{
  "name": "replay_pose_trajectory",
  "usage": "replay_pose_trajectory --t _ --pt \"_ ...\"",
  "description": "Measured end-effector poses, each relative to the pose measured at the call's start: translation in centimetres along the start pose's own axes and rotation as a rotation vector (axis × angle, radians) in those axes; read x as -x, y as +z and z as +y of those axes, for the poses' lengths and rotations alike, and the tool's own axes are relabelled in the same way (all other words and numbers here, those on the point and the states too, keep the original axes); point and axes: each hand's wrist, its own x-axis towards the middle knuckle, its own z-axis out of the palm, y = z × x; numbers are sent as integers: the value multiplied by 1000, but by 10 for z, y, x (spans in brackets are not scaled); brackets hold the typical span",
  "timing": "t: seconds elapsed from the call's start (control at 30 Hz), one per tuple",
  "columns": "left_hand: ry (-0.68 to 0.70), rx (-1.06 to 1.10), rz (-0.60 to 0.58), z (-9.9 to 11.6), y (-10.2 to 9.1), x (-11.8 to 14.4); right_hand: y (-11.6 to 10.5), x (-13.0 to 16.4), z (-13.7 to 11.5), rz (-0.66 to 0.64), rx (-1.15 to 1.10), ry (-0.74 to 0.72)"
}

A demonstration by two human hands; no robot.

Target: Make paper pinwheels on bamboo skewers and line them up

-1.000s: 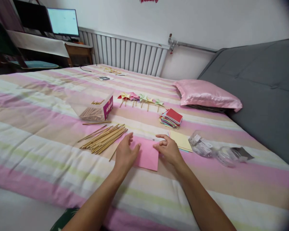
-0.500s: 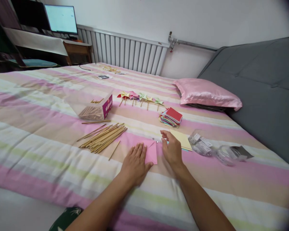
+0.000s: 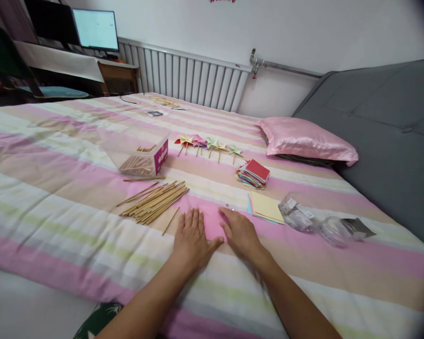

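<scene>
Two bare hands are pressing flat on a folded pink paper sheet (image 3: 213, 224) at the lower centre of the frame. The left hand (image 3: 191, 239) is lying palm down with fingers spread and released, covering the sheet's left edge; the right hand (image 3: 240, 234) is resting open, fingers straight, on its right edge. Neither is gripping anything. Only a narrow pink strip is showing between them, smooth and matte, blending into a pink band of the striped bedspread (image 3: 56, 202) beneath.

The bedspread, in pink, cream, tan and pale green stripes, is filling most of the frame. Just left of the hands a bundle of thin bamboo sticks (image 3: 155, 200) is lying fanned out, one loose stick (image 3: 170, 221) near the left hand. Behind it, a clear plastic box with a magenta label (image 3: 141, 153) is holding more sticks. A row of small paper pinwheels (image 3: 208, 143) is lying at mid-frame, a stack of coloured paper squares topped with red (image 3: 253, 173) to its right. A few yellow paper sheets (image 3: 266, 207) are lying just right of the right hand, crumpled clear plastic bags (image 3: 314, 221) beyond them.

A pink satin pillow (image 3: 305, 140) is sitting against a grey upholstered headboard (image 3: 385, 132) at right. A white radiator (image 3: 187, 77) is lining the far wall, a lit monitor (image 3: 96, 30) glowing at upper left. Open bedspread is stretching across the left and lower right of the frame.
</scene>
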Motion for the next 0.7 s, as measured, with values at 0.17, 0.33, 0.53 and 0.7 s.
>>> replay_pose_trajectory --t 0.17,0.33,0.53,0.7 --pt "-90 -71 74 -3 -2 -1 -6 3 -6 11 98 145" --pt "-112 -40 152 -4 -8 -2 -12 6 -12 -12 211 277" --pt "-55 39 152 -5 -13 -3 -14 3 -8 -45 111 281" --pt "-66 207 120 -7 -19 -6 -5 -3 5 10 -191 299"
